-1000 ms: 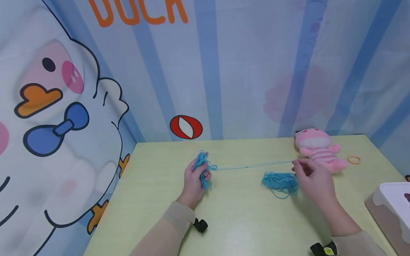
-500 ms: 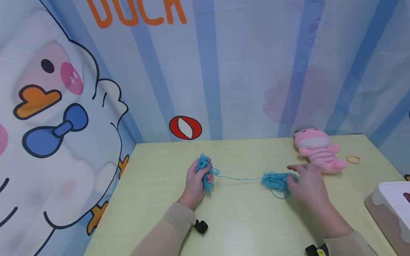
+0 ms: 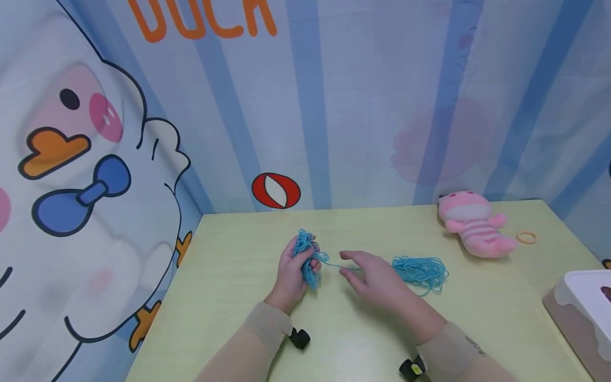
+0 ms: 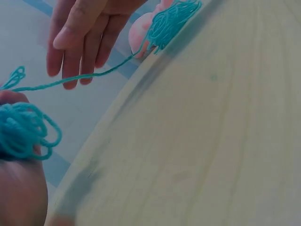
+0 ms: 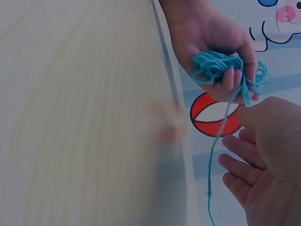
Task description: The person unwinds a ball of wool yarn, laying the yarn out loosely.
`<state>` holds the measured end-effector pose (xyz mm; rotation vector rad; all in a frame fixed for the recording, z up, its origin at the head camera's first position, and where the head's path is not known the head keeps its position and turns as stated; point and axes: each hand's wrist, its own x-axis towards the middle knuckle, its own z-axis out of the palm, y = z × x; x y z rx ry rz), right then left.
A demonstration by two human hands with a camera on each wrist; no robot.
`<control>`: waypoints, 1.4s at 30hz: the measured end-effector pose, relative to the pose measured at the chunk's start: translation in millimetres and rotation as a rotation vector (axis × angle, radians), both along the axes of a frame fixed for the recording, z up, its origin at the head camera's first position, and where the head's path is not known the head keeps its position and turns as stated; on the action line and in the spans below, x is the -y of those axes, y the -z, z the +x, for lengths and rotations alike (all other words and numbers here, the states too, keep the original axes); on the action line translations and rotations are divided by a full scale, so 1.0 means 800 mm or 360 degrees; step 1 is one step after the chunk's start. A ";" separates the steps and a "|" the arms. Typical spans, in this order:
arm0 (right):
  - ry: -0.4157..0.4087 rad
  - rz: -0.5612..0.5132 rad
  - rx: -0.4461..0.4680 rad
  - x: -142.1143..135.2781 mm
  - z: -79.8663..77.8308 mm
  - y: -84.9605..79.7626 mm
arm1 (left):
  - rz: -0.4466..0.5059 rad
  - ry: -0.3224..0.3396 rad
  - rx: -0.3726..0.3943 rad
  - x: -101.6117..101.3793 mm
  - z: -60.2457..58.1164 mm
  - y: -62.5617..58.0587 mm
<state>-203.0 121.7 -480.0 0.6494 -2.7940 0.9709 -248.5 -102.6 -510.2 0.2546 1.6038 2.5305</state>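
Observation:
My left hand [image 3: 286, 276] grips a bundle of light-blue yarn [image 3: 302, 244], its loops poking out above and below the fingers. From that bundle a single yarn strand [image 4: 106, 72] runs slack past my right hand [image 3: 379, 281] toward a looser yarn pile [image 3: 422, 271] on the table. My right hand is held beside the strand with thumb and fingers spread, pinching nothing. In the right wrist view the strand hangs in front of the right fingertips [image 5: 228, 161], and the left fingers curl round the yarn.
A pink striped plush toy [image 3: 474, 225] lies at the back right of the pale wooden table [image 3: 238, 239]. Beside it is a small orange ring [image 3: 526, 237]. A box with a white lid [image 3: 584, 289] stands at the right edge. A printed curtain [image 3: 358, 106] hangs behind.
My right hand has let go of the strand it was pulling taut and moved left, past the pile, toward my left hand. The strand now sags. The left hand keeps its grip.

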 end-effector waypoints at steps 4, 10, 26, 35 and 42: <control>-0.0012 -0.0022 0.0125 0.022 -0.009 0.004 | -0.0010 0.0031 -0.0014 -0.001 -0.001 0.001; 0.0060 -0.0141 0.0181 0.027 -0.013 0.001 | -0.0082 0.0021 -0.0034 -0.001 0.000 0.001; 0.0279 -0.0435 -0.0224 0.001 -0.010 -0.021 | -0.0075 0.0351 0.0096 0.006 0.000 0.005; 0.0437 -0.0566 -0.0337 -0.041 -0.003 -0.024 | -0.0271 0.0421 -0.0012 0.007 0.000 0.005; 0.0535 -0.0610 -0.0378 -0.086 0.003 -0.019 | -0.0191 0.0246 0.0116 0.009 -0.003 0.004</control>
